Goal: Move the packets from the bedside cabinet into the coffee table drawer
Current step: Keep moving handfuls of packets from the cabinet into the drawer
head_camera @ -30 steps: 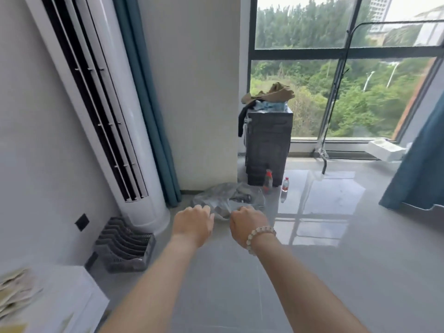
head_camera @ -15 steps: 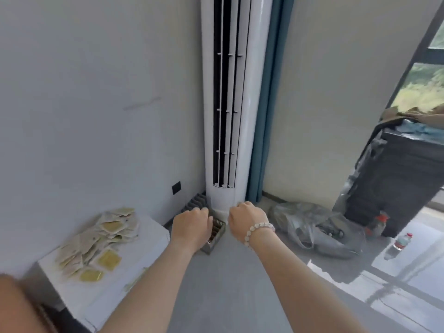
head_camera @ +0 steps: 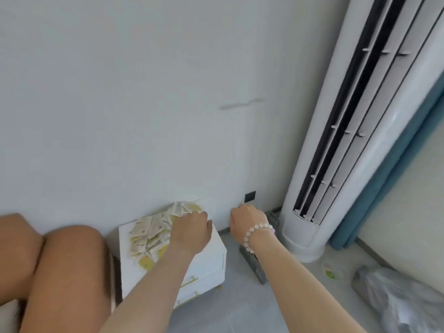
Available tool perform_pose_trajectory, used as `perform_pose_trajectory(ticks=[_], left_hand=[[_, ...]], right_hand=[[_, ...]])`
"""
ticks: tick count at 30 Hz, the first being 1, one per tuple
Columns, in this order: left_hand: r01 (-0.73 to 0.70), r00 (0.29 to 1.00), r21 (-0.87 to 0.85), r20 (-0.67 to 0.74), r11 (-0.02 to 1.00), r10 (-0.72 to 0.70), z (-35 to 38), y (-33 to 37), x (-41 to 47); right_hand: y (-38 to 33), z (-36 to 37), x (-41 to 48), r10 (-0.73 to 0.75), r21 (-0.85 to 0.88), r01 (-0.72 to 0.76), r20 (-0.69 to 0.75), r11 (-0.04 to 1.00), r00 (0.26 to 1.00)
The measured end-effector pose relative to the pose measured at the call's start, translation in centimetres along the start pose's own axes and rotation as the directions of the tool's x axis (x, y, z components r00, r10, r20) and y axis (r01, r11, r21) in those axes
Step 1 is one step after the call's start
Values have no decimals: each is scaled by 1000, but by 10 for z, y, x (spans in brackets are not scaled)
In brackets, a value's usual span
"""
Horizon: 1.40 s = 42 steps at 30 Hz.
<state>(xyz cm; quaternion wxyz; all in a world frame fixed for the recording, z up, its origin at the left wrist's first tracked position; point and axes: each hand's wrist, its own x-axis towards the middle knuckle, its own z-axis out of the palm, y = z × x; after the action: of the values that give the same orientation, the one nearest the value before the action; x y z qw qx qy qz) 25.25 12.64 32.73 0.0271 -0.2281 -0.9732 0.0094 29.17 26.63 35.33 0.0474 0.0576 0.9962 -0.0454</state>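
Observation:
A heap of several small cream and yellow packets (head_camera: 149, 234) lies on top of the white bedside cabinet (head_camera: 206, 258), which stands against the wall. My left hand (head_camera: 191, 228) is over the far right part of the heap, fingers curled down onto the packets and hidden behind the back of the hand. My right hand (head_camera: 247, 221), with a bead bracelet at the wrist, hovers to the right of the cabinet with its fingers curled and nothing in it. The coffee table drawer is out of view.
A white tower air conditioner (head_camera: 355, 152) stands at the right beside a blue curtain (head_camera: 394, 179). A grey slatted rack (head_camera: 254, 266) lies on the floor between it and the cabinet. A grey plastic bag (head_camera: 398, 299) sits lower right. Bare knees (head_camera: 64, 260) fill the lower left.
The view swung left from the window to the wall. The cabinet is now in front of me, and my left hand has come down onto the packet heap.

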Motion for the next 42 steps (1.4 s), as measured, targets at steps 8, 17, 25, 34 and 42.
perform_pose_trajectory(ticks=[8, 17, 25, 34, 42], left_hand=[[306, 947, 56, 89, 951, -310, 37, -89, -8], [389, 912, 50, 121, 920, -392, 66, -170, 49], [462, 880, -113, 177, 879, -440, 113, -247, 132], [522, 810, -214, 427, 826, -401, 218, -268, 168], [590, 744, -209, 516, 780, -424, 295, -256, 180]], right_hand=[[-86, 41, 74, -321, -16, 324, 88, 946, 943], [-124, 61, 169, -322, -24, 330, 164, 944, 932], [-172, 98, 266, -297, -15, 313, 280, 950, 913], [-148, 172, 317, -104, -65, 152, 466, 986, 878], [-82, 245, 342, 118, -207, -4, 540, 978, 833]])
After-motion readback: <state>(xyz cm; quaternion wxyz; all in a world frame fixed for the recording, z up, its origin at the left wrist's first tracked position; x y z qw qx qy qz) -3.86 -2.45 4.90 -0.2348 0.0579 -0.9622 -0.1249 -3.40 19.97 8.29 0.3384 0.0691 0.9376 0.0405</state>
